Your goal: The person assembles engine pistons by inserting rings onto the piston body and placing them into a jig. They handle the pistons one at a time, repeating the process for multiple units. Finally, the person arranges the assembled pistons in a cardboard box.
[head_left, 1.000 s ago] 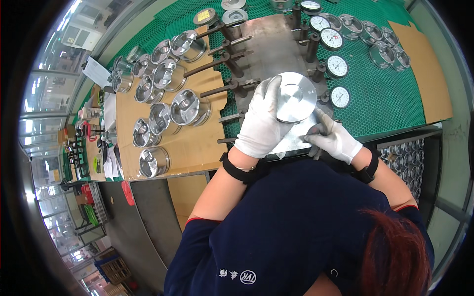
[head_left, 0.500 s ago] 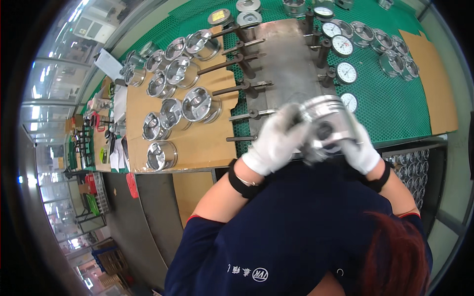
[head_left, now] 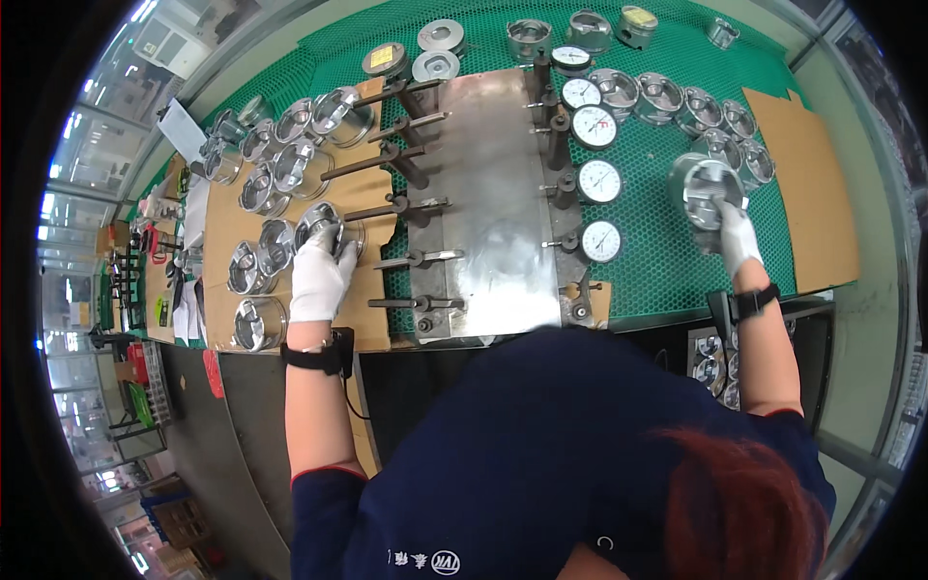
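Note:
In my white-gloved right hand point(head_left: 738, 240) is a shiny metal piston point(head_left: 710, 188), gripped by its near side with its hollow end up. That hand is out over the green mat at the right, close to a group of other pistons point(head_left: 717, 145). My left hand point(head_left: 321, 280), gloved as well, has its fingers closed on another piston point(head_left: 319, 220) on the brown cardboard at the left. More pistons point(head_left: 275, 242) stand beside it with their hollow ends up. Between my hands lies a steel gauging plate point(head_left: 498, 213) with nothing standing on its bare middle.
Dial gauges point(head_left: 600, 182) line the plate's right side, and clamped rods point(head_left: 416, 259) stick out along its left. A flat cardboard sheet point(head_left: 802, 193) covers the bench's right end. Several pistons point(head_left: 530, 41) stand along the back. Under the bench are more pistons point(head_left: 710, 370).
My hands have parted from the piston they both held near my body. The right has carried a piston out to the right; the left has reached to one on the left cardboard.

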The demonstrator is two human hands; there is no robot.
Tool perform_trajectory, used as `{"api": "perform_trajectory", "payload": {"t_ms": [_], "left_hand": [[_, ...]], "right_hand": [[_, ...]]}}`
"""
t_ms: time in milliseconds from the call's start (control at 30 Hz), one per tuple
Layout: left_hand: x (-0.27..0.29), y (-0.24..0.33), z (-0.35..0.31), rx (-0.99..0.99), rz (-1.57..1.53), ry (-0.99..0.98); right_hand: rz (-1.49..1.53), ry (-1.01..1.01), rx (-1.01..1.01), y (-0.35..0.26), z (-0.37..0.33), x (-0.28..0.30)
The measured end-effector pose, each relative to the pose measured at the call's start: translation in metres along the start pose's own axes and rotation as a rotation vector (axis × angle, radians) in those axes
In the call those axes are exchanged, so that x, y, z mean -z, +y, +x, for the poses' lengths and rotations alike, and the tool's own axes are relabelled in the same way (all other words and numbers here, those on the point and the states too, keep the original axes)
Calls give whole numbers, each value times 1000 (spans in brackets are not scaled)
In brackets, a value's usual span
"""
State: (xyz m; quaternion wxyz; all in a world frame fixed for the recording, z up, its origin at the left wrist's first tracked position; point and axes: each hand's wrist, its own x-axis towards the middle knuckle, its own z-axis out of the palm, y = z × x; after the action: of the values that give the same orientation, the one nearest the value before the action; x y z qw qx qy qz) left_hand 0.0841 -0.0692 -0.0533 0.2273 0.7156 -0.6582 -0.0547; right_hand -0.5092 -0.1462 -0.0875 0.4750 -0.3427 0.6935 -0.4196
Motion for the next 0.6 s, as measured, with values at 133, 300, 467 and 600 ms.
{"api": "perform_trajectory", "payload": {"t_ms": [133, 300, 467, 600], "left_hand": [[-9, -3, 8, 130, 134, -45], [-9, 4, -2, 280, 308, -95], [-7, -9, -49, 165, 296, 122], [34, -29, -90, 719, -57, -90]], "right_hand": [[-97, -120, -271, 17, 84, -25], [-145, -31, -360, 14, 151, -49], [72, 9, -120, 43, 158, -36], [179, 48, 136, 21, 72, -39]]}}
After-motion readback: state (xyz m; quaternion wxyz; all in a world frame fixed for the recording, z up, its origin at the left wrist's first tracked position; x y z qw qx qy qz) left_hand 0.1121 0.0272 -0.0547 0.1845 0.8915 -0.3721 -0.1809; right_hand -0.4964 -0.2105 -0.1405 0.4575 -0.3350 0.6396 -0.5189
